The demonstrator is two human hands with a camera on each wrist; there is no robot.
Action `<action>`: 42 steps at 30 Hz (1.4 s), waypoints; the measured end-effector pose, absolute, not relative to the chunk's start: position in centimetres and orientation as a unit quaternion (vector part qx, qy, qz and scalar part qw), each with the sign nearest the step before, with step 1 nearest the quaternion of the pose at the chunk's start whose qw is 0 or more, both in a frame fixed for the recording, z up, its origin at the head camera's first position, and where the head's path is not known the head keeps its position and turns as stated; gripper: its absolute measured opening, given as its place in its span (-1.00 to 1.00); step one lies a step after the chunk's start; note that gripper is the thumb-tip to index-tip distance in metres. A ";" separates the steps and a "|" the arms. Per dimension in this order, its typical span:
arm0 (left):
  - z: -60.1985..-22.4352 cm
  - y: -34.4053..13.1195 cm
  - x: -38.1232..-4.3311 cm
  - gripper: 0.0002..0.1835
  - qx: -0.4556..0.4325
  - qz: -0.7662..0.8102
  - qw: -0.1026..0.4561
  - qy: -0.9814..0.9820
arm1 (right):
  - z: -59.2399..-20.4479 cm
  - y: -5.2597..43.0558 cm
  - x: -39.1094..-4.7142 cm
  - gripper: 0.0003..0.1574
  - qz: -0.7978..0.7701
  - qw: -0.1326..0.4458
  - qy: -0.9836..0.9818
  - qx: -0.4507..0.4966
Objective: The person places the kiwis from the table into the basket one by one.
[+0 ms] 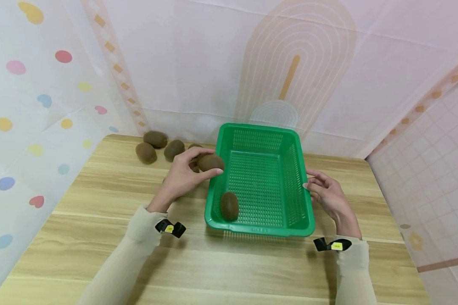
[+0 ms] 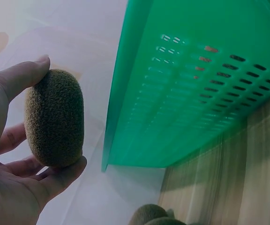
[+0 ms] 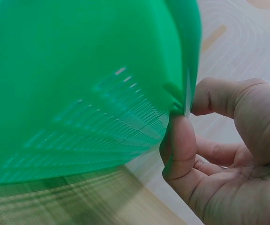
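A brown kiwi (image 1: pixel 210 162) is held between the thumb and fingers of my left hand (image 1: pixel 185 171), at the left rim of a green plastic basket (image 1: pixel 259 230). The left wrist view shows that kiwi (image 2: pixel 55 118) gripped end to end, apart from the basket wall (image 2: pixel 139 108). My right hand (image 1: pixel 328 192) pinches the basket's right rim; in the right wrist view its thumb and curled index finger (image 3: pixel 183 140) meet at the rim. Another kiwi (image 1: pixel 229 206) lies inside the basket, in its near left corner.
Several more kiwis (image 1: pixel 174 150) lie on the wooden table (image 1: pixel 99 203) at the back left, one partly hidden behind my left hand. A patterned cloth (image 1: pixel 198 63) hangs behind the table, with more at both sides.
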State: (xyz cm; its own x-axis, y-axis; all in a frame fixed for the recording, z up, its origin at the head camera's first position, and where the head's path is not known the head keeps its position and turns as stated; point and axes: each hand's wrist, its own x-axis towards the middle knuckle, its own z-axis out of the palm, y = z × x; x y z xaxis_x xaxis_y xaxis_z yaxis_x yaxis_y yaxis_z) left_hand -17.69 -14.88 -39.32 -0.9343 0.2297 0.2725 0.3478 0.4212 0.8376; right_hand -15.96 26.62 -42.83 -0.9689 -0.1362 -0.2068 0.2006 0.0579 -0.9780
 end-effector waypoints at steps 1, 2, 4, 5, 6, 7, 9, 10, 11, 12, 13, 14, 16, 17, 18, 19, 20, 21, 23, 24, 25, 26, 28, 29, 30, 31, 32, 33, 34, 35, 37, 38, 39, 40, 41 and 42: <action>-39.3 -14.7 -17.8 -0.42 -0.176 -0.510 0.059 -0.840 | -42.8 26.6 -16.0 -0.28 -0.685 0.123 0.718 0.022; -39.3 -14.5 -17.9 -0.44 -0.181 -0.511 0.060 -0.838 | -42.8 26.6 -16.0 -0.28 -0.684 0.123 0.719 0.022; -39.2 -14.2 -18.0 -0.45 -0.189 -0.510 0.062 -0.837 | -42.8 26.6 -16.0 -0.27 -0.681 0.123 0.722 0.022; -39.1 -14.0 -18.1 -0.46 -0.191 -0.511 0.061 -0.836 | -42.8 26.6 -16.0 -0.26 -0.680 0.124 0.723 0.021; -39.1 -13.9 -18.2 -0.46 -0.192 -0.511 0.060 -0.836 | -42.8 26.5 -16.0 -0.25 -0.679 0.124 0.724 0.021; -39.1 -13.8 -18.3 -0.46 -0.193 -0.511 0.058 -0.836 | -42.8 26.5 -16.0 -0.25 -0.678 0.124 0.724 0.020; -39.0 -13.5 -18.4 -0.46 -0.194 -0.509 0.051 -0.837 | -42.8 26.5 -16.0 -0.24 -0.676 0.124 0.726 0.019; -39.0 -13.4 -18.4 -0.45 -0.195 -0.511 0.046 -0.836 | -42.8 26.5 -16.1 -0.24 -0.676 0.124 0.727 0.019; -39.0 -13.3 -18.5 -0.45 -0.195 -0.513 0.042 -0.835 | -42.8 26.5 -16.1 -0.24 -0.675 0.124 0.727 0.019; -39.0 -13.1 -18.6 -0.45 -0.196 -0.513 0.037 -0.834 | -42.8 26.4 -16.1 -0.24 -0.676 0.124 0.727 0.019; -39.0 -13.0 -18.6 -0.45 -0.197 -0.514 0.035 -0.834 | -42.8 26.4 -16.1 -0.24 -0.676 0.124 0.727 0.018; -39.0 -12.9 -18.7 -0.45 -0.198 -0.514 0.031 -0.834 | -42.8 26.4 -16.1 -0.24 -0.676 0.124 0.726 0.018; -39.0 -12.7 -18.8 -0.45 -0.200 -0.514 0.026 -0.833 | -42.9 26.4 -16.1 -0.24 -0.678 0.125 0.724 0.018; -39.1 -12.6 -18.8 -0.45 -0.201 -0.513 0.024 -0.834 | -42.9 26.4 -16.1 -0.25 -0.679 0.126 0.723 0.018; -39.1 -12.6 -18.9 -0.45 -0.202 -0.510 0.023 -0.836 | -42.9 26.4 -16.2 -0.25 -0.679 0.126 0.723 0.018; -39.1 -12.4 -18.9 -0.45 -0.203 -0.506 0.023 -0.838 | -42.9 26.4 -16.2 -0.25 -0.680 0.126 0.722 0.018; -39.1 -12.3 -18.9 -0.44 -0.206 -0.504 0.023 -0.838 | -42.9 26.4 -16.2 -0.25 -0.680 0.127 0.722 0.018; -39.1 -12.2 -18.9 -0.44 -0.210 -0.502 0.024 -0.839 | -42.9 26.4 -16.2 -0.25 -0.680 0.126 0.722 0.018; -39.1 -11.9 -19.0 -0.44 -0.217 -0.496 0.028 -0.840 | -42.9 26.4 -16.2 -0.25 -0.681 0.126 0.721 0.018; -39.1 -11.8 -19.0 -0.44 -0.221 -0.495 0.030 -0.840 | -42.9 26.4 -16.2 -0.25 -0.681 0.126 0.721 0.018; -39.1 -11.7 -19.0 -0.44 -0.225 -0.494 0.031 -0.839 | -42.9 26.4 -16.1 -0.25 -0.681 0.125 0.721 0.018; -39.1 -11.6 -19.0 -0.44 -0.228 -0.494 0.032 -0.839 | -42.8 26.3 -16.1 -0.25 -0.681 0.125 0.721 0.018; -39.2 -11.5 -19.1 -0.43 -0.228 -0.488 0.030 -0.842 | -42.8 26.3 -16.1 -0.25 -0.681 0.125 0.721 0.019; -39.2 -11.4 -19.1 -0.42 -0.226 -0.483 0.028 -0.845 | -42.8 26.3 -16.1 -0.25 -0.680 0.126 0.722 0.019; -39.3 -11.4 -19.2 -0.41 -0.223 -0.480 0.025 -0.848 | -42.9 26.3 -16.0 -0.25 -0.679 0.126 0.723 0.019; -39.3 -11.4 -19.2 -0.39 -0.217 -0.478 0.022 -0.851 | -42.9 26.2 -16.0 -0.25 -0.679 0.127 0.723 0.019; -39.3 -11.5 -19.2 -0.36 -0.211 -0.474 0.020 -0.855 | -42.9 26.2 -16.0 -0.25 -0.678 0.128 0.723 0.019; -39.4 -11.5 -19.2 -0.33 -0.204 -0.470 0.019 -0.858 | -42.8 26.2 -16.0 -0.25 -0.677 0.128 0.724 0.018; -39.3 -11.6 -19.2 -0.29 -0.197 -0.468 0.017 -0.861 | -42.8 26.2 -16.0 -0.25 -0.676 0.128 0.725 0.018; -39.3 -11.7 -19.2 -0.25 -0.191 -0.465 0.017 -0.864 | -42.8 26.2 -16.0 -0.25 -0.675 0.128 0.726 0.018; -39.3 -12.0 -19.2 -0.17 -0.182 -0.461 0.018 -0.868 | -42.7 26.2 -16.0 -0.25 -0.675 0.128 0.726 0.017; -39.2 -12.2 -19.2 -0.14 -0.179 -0.460 0.018 -0.870 | -42.7 26.2 -16.0 -0.25 -0.674 0.128 0.727 0.017; -39.2 -12.3 -19.2 -0.11 -0.178 -0.460 0.019 -0.870 | -42.7 26.2 -16.0 -0.25 -0.674 0.127 0.728 0.017; -39.1 -12.5 -19.2 -0.08 -0.177 -0.457 0.020 -0.871 | -42.7 26.3 -16.0 -0.25 -0.674 0.127 0.728 0.018; -39.1 -12.7 -19.2 -0.06 -0.177 -0.455 0.022 -0.873 | -42.7 26.3 -16.0 -0.25 -0.674 0.127 0.728 0.018; -39.0 -12.9 -19.2 -0.05 -0.177 -0.453 0.024 -0.873 | -42.7 26.3 -15.9 -0.25 -0.674 0.127 0.728 0.018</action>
